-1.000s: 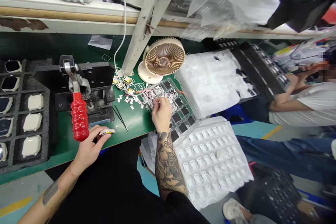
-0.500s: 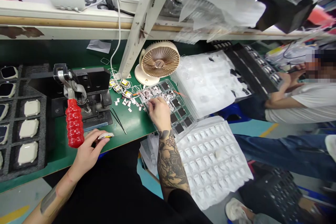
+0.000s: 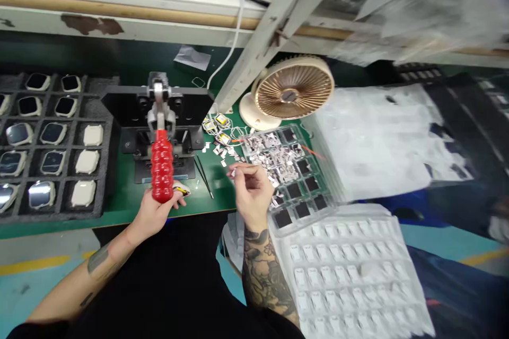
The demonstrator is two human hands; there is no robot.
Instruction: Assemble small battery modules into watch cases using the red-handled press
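Note:
My left hand (image 3: 157, 211) grips an open watch case (image 3: 182, 190) with yellow and black parts inside, below the red handle (image 3: 162, 169) of a black hand press (image 3: 159, 116). The handle hides part of the hand. My right hand (image 3: 254, 193) pinches a small whitish piece (image 3: 234, 172) at the fingertips, just left of a clear compartment tray (image 3: 284, 225). Heaps of small white and dark pieces (image 3: 274, 156) fill part of that tray. Black tweezers (image 3: 204, 177) lie on the green bench between my hands, with loose white pieces (image 3: 222, 152) behind them.
A beige fan (image 3: 294, 90) stands behind the tray, near a slanted white post (image 3: 274, 26). Coiled wires with yellow parts (image 3: 220, 124) lie by the fan. On the left, a dark foam tray (image 3: 107, 169) holds several watches. White moulded sheets (image 3: 350, 275) spread at the right.
The view has swung left, bringing more of the foam tray in. My right hand has lifted from the tray and come left with a small piece. My left hand still holds the watch case, now tilted.

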